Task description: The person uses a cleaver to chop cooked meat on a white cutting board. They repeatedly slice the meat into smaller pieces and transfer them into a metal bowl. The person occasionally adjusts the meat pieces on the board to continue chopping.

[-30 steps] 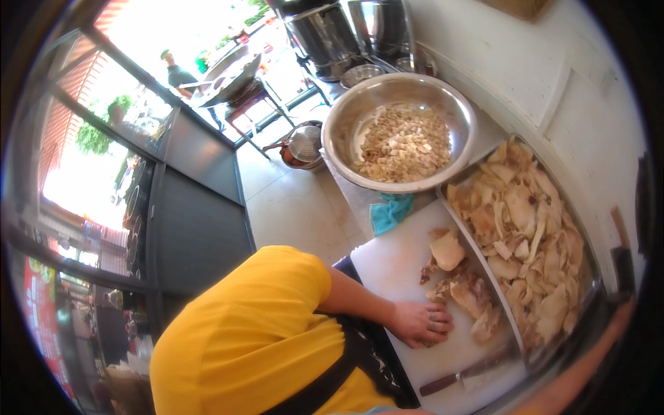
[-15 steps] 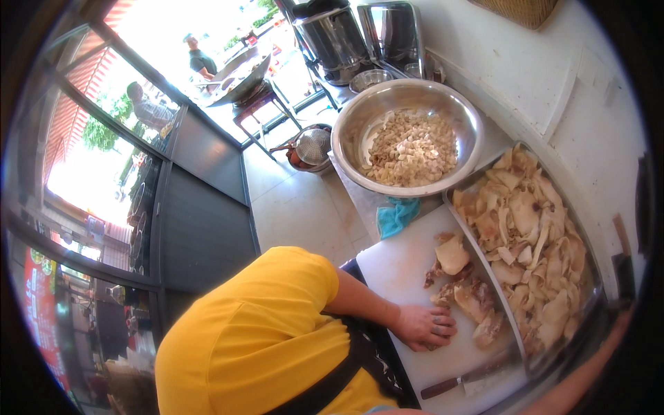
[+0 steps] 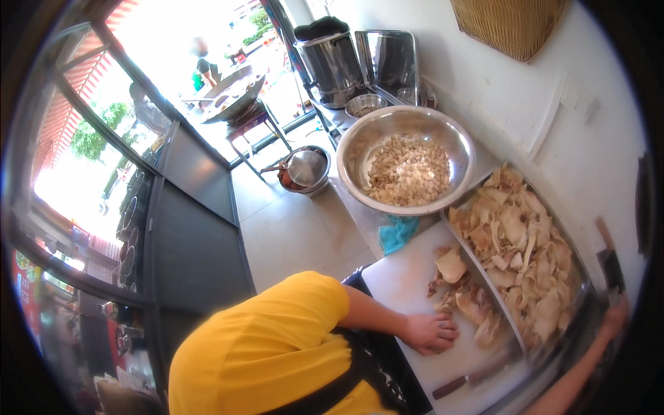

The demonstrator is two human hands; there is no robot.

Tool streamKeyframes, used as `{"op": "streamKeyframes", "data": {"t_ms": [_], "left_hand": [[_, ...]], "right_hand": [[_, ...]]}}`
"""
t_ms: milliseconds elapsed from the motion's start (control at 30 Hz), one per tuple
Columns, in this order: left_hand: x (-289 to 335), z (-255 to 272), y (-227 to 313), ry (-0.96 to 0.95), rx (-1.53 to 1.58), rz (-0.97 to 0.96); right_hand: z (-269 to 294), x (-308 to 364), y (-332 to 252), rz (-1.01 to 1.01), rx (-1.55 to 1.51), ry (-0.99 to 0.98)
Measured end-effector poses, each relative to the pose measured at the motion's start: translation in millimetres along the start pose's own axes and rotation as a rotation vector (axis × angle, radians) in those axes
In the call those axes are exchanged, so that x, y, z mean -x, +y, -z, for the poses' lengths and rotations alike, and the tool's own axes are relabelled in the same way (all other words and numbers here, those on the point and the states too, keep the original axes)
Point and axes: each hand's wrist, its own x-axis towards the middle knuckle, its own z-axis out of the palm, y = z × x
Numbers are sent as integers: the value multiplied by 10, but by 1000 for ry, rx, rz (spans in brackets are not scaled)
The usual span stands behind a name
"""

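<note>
Right hand [image 3: 614, 319] had come more clearly into view at the right edge since the last frame, and the whole view had shifted (more wicker basket [image 3: 513, 26] on the wall); left hand [image 3: 430, 334] stayed on the board. Left grip: palm down, fingers close together and bent; couldn't tell if anything sat under them. Right grip: at the lower end of a wooden-handled dark tool [image 3: 610, 268], couldn't tell if closed on it. Meat pieces [image 3: 474, 305] lay on the white cutting board [image 3: 394, 283], just beyond the left fingers. Knife [image 3: 450, 387] lay flat nearer the body. Right of the board: metal tray [image 3: 485, 274] full of pale slices [image 3: 522, 256]. Beyond: steel bowl [image 3: 415, 119] of chopped bits [image 3: 408, 169] on the bench, blue cloth [image 3: 398, 235] just beside it.
</note>
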Motion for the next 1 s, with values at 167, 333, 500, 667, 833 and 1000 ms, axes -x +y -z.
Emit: {"op": "streamKeyframes", "data": {"t_ms": [167,333,500,667,833,1000], "left_hand": [[0,-17,11,34,-23,-30],[35,-59,-3,55,-43,-45],[53,-53,-3,-38,-18,-13],[80,2,134,-99,-112,68],[172,139,266,-111,-84,167],[286,377,283,26,-41,224]], "right_hand": [[768,395,-768,142,-180,77],[1888,1416,-2147,259,-655,87],[3062,2938,-3550,207,-1019,-121],[3603,3883,-4098,230,-1110,-283],[3588,4346,-4130,168,-1159,-413],[3346,4672,-4211,153,-1146,-415]]}}
